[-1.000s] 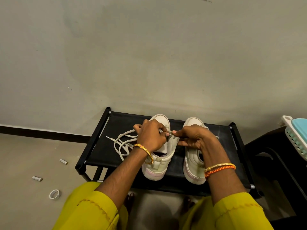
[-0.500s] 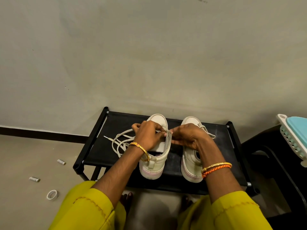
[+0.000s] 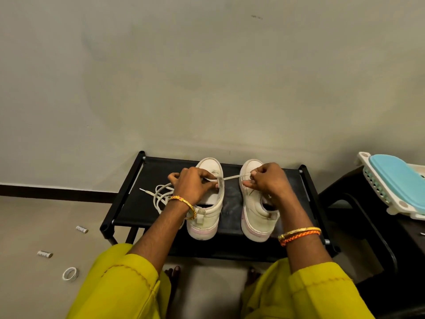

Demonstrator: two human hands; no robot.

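Head view: a black shoe rack (image 3: 128,210) stands against the wall with a pair of pale shoes on it, heels toward the near edge. The left hand (image 3: 193,185) is over the left shoe (image 3: 207,217), its fingers (image 3: 213,185) curled and pinching the shoe's upper edge by an eyelet. The right hand (image 3: 269,183) is above the right shoe (image 3: 255,217), fingers bent and pinching the shoelace (image 3: 232,177), which runs taut between the two hands across the gap between the shoes. Loose loops of lace (image 3: 159,196) lie on the rack, left of the left shoe. At the far right a white slotted basket (image 3: 377,187) sits on a dark stool (image 3: 345,203). A blue lid (image 3: 395,178) covers the basket and hides its contents. A tape roll (image 3: 70,273) lies on the floor at the near left.
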